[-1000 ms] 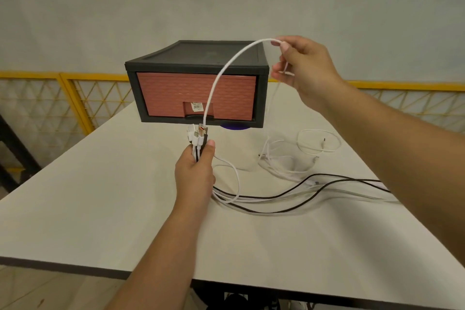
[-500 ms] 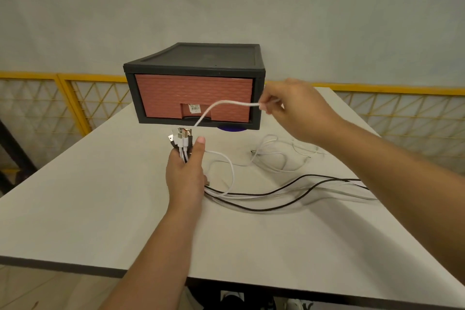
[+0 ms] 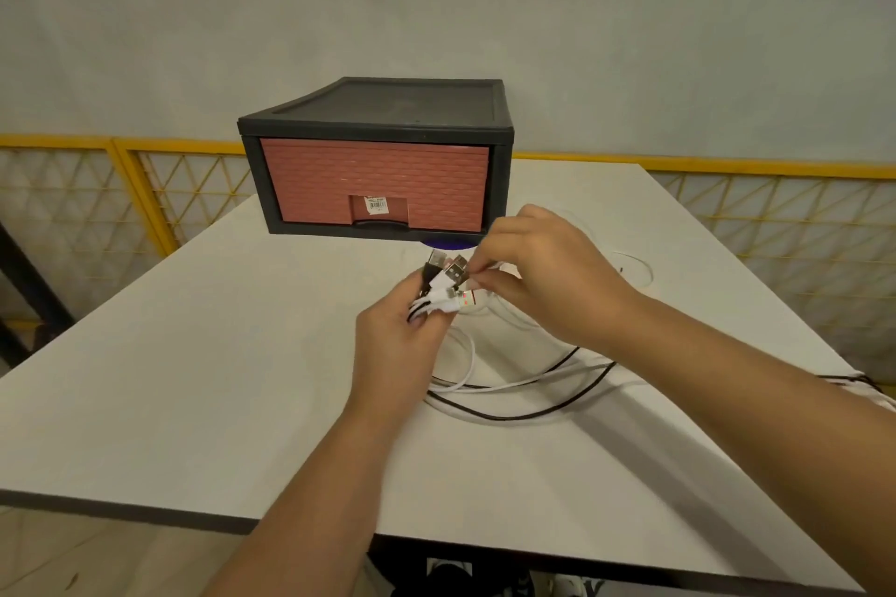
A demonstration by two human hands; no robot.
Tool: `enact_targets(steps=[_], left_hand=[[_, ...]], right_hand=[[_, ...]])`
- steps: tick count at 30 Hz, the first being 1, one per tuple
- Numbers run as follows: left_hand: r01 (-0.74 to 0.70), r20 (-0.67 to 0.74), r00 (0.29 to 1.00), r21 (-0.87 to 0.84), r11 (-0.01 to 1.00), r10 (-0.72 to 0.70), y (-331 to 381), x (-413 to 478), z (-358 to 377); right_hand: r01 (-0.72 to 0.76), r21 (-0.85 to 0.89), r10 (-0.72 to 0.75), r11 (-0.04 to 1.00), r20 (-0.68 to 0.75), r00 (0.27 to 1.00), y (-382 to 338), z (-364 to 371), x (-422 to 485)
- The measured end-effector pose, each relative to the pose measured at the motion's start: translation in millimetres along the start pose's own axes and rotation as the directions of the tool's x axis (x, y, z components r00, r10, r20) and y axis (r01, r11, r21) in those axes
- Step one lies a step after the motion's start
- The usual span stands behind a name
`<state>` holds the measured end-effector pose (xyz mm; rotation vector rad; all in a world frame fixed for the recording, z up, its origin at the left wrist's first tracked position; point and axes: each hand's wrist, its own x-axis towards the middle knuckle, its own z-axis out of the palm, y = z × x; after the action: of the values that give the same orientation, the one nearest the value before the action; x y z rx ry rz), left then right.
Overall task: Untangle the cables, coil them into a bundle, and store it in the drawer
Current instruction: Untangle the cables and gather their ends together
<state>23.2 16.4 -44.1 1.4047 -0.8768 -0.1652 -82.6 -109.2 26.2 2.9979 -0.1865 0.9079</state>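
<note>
My left hand [image 3: 395,344] grips a bunch of cable plugs [image 3: 443,279], white and black, held up above the table. Against those plugs my right hand [image 3: 543,276] pinches one white plug end. The rest of the white and black cables [image 3: 514,395] trails in loose loops on the table to the right of my left wrist. Behind the hands stands the drawer unit [image 3: 378,160], a dark frame with a brick-red drawer front that is closed.
The white table [image 3: 194,378] has its near edge at the bottom of the view. A thin white cable loop [image 3: 640,264] lies at the far right. Yellow mesh railing [image 3: 145,189] runs behind the table. Something blue [image 3: 448,243] peeks from under the drawer unit.
My right hand came down from high beside the drawer unit, bringing the white cable end to the plugs in my left hand. My left hand shifted slightly right.
</note>
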Motion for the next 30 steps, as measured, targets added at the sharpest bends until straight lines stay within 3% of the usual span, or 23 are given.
enact_targets(steps=[7,16,22,30], left_hand=[[-0.024,-0.064,0.997,0.121,0.992,0.032,-1.3,1.6,-2.7],[-0.057,-0.349,0.931,0.142,0.988,0.104,1.4,5.9,-8.7],[-0.054,-0.344,0.933,0.162,0.985,0.108,-0.8,4.0,-9.1],[-0.048,-0.265,0.960,0.171,0.984,0.093,2.3,-2.4,-6.2]], right_hand=[[-0.022,-0.006,0.022,1.000,0.052,0.998,6.3,-10.0,-3.8],[-0.401,0.175,0.408,0.899,-0.010,0.913,73.1,-40.3,-28.2],[-0.428,0.100,0.431,0.898,-0.007,0.902,91.7,-54.4,-56.6],[-0.576,0.043,0.573,0.816,0.065,0.817,104.6,-60.6,-107.5]])
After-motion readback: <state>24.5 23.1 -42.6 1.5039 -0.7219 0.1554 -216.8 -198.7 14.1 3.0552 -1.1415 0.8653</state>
